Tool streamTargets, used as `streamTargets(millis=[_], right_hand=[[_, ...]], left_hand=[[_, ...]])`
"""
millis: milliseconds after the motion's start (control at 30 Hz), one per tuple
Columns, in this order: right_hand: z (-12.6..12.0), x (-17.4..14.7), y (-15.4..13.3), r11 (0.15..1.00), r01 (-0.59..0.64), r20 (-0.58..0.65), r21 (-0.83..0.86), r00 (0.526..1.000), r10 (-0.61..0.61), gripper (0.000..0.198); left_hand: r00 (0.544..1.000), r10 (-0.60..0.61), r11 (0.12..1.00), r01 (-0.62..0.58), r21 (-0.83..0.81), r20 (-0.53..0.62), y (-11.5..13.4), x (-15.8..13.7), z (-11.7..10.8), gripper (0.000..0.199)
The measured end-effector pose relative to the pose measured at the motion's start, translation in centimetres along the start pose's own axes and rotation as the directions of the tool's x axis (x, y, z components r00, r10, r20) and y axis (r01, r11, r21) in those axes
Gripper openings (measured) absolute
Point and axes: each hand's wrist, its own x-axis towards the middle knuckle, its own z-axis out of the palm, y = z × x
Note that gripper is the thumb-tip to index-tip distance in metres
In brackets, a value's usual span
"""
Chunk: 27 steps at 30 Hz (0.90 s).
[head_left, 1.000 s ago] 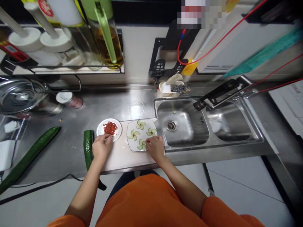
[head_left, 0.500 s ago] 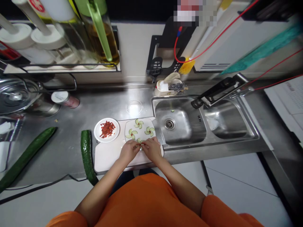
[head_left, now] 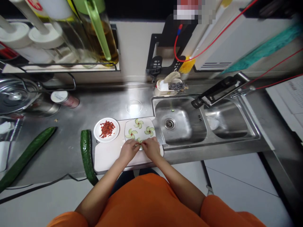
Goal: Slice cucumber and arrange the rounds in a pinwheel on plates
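Note:
My left hand (head_left: 129,151) and my right hand (head_left: 151,148) meet over the near edge of a square white plate (head_left: 140,129). Both have their fingertips pinched together above a pinwheel of cucumber slices (head_left: 139,140), partly covered by the fingers. Whatever is between the fingertips is too small to make out. Three more cucumber pinwheels, one of them the far pinwheel (head_left: 138,123), lie on the plate with red centres. The plate rests on a pale cutting board (head_left: 106,157). At the board's upper left, a round white dish (head_left: 96,134) holds dried red berries (head_left: 108,129), like goji.
A cut cucumber (head_left: 86,154) lies left of the board, and a long cucumber (head_left: 29,154) farther left. A flat shiny blade-like piece (head_left: 160,134) sits between plate and sink (head_left: 184,126). Behind are a tipped shaker can (head_left: 65,99) and a sponge holder (head_left: 165,91).
Both hands stay over the near pinwheel; their fingertips have shifted slightly upward and remain close together. The plate, dish and cucumbers have not moved.

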Motion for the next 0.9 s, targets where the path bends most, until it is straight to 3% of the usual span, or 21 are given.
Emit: streamTargets(millis=[900], right_hand=[[-0.28,-0.22,-0.1,0.999,0.005,-0.013,-0.043,1.0,-0.005,0.023]], left_hand=[[0.997,0.081,0.994,-0.079,0.069,-0.019,-0.4,0.06,0.65,0.013]])
